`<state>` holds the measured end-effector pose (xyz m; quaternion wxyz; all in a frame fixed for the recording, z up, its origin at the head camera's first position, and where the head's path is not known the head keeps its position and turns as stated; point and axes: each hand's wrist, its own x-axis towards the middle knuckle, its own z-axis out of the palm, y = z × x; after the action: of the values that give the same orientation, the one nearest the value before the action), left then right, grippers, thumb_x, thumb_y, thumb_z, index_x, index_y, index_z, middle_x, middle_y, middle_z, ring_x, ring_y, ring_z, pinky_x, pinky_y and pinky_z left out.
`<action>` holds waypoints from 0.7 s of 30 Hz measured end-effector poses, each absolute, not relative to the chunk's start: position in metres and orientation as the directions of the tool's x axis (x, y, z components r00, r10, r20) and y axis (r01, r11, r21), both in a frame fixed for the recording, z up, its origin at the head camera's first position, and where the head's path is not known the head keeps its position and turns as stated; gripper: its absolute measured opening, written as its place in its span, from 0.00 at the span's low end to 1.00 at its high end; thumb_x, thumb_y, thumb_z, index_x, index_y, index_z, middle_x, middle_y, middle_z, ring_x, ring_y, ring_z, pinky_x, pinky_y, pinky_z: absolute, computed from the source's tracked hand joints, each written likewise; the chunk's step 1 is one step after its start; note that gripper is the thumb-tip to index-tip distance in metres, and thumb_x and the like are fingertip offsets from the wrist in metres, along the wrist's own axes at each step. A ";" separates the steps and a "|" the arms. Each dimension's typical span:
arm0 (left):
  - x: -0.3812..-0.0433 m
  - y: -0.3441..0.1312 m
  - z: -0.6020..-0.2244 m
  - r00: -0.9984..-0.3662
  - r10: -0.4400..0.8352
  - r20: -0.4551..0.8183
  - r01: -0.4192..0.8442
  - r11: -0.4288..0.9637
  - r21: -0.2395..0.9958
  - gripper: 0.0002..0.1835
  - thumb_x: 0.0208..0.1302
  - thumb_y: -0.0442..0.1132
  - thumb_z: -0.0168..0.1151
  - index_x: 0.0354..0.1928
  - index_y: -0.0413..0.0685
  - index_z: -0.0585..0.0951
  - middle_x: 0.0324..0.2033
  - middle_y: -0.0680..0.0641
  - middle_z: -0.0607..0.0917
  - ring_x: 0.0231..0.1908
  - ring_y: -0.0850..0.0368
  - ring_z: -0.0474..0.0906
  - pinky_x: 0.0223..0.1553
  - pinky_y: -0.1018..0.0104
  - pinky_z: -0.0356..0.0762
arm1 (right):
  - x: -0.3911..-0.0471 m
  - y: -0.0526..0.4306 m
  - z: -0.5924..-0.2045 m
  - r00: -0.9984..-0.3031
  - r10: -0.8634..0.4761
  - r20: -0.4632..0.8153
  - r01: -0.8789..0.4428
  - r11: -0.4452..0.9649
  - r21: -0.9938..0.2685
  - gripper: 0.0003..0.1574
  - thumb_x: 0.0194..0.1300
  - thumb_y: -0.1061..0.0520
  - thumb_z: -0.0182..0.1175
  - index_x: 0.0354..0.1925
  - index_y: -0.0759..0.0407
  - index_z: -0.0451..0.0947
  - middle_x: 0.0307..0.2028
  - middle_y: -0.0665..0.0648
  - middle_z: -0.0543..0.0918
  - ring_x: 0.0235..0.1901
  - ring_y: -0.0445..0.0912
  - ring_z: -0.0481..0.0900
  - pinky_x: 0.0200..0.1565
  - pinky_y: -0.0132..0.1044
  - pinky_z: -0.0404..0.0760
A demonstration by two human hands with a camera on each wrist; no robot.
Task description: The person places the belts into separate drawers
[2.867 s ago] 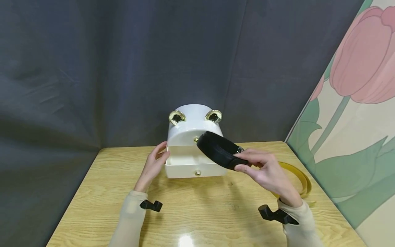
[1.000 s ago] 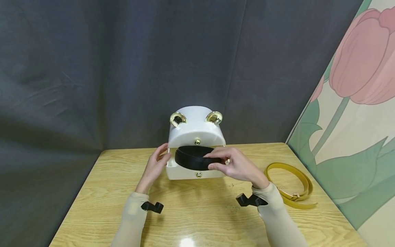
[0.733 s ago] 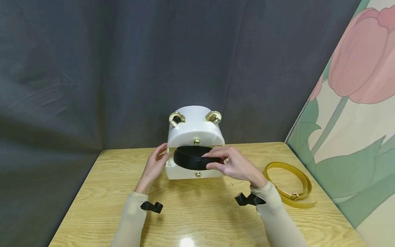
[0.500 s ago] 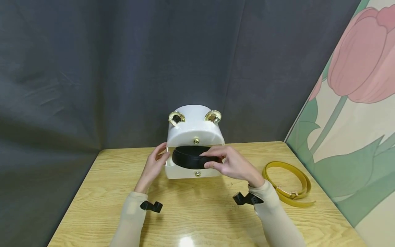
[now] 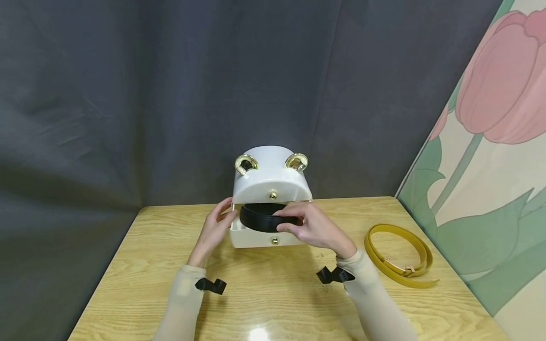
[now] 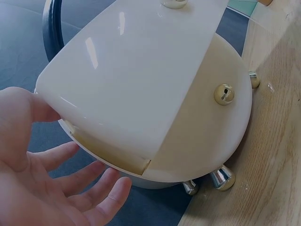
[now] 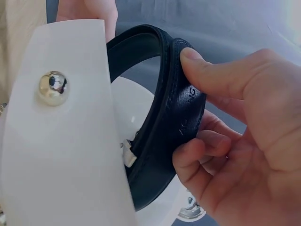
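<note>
A coiled black leather belt (image 5: 260, 219) is in the opening between the upper part of the white box (image 5: 273, 189) and its pulled-out drawer (image 5: 251, 238). My right hand (image 5: 313, 227) pinches the coil's right end between thumb and fingers. In the right wrist view, the belt (image 7: 181, 106) shows embossed letters and a silvery metal piece (image 7: 128, 153) inside the loop. My left hand (image 5: 213, 232) is at the box's left side. There, the left wrist view shows its thumb touching the white edge and its fingers (image 6: 101, 188) loosely spread near the side.
To the right, a mustard-yellow belt (image 5: 420, 251) lies loosely coiled on the wooden table (image 5: 264, 293). Two gold, ear-like fittings (image 5: 296, 162) top the box. A dark curtain (image 5: 222, 94) hangs behind the table, and a tulip-painted wall (image 5: 495, 161) stands on the right.
The right hand has brought the black belt left and down from in front of the box into the drawer opening, then slightly further left. The left hand has stayed at the box's side.
</note>
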<state>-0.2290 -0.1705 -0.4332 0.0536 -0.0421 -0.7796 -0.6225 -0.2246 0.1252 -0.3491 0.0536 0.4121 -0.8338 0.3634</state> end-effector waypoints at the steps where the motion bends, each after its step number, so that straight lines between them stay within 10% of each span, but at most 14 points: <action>1: -0.229 -0.170 -0.433 -0.991 -0.002 0.137 0.133 0.225 0.965 0.31 0.83 0.44 0.55 0.83 0.49 0.63 0.80 0.37 0.66 0.74 0.36 0.71 0.70 0.42 0.75 | -0.226 0.125 -0.350 -0.658 -0.644 0.390 -0.724 0.399 -0.563 0.16 0.67 0.56 0.75 0.53 0.53 0.91 0.43 0.48 0.91 0.31 0.39 0.76 0.33 0.30 0.74; 21: -0.229 -0.170 -0.433 -0.992 -0.009 0.122 0.117 0.231 0.966 0.32 0.84 0.45 0.54 0.83 0.48 0.62 0.80 0.37 0.66 0.75 0.35 0.69 0.72 0.40 0.73 | -0.244 0.121 -0.366 -0.704 -0.595 0.386 -0.689 0.442 -0.574 0.16 0.66 0.55 0.76 0.52 0.52 0.92 0.44 0.49 0.93 0.34 0.41 0.78 0.34 0.30 0.76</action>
<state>-0.2293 -0.1698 -0.4335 0.0508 -0.0343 -0.7827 -0.6193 -0.2436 0.1208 -0.3656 0.0635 0.3792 -0.8468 0.3676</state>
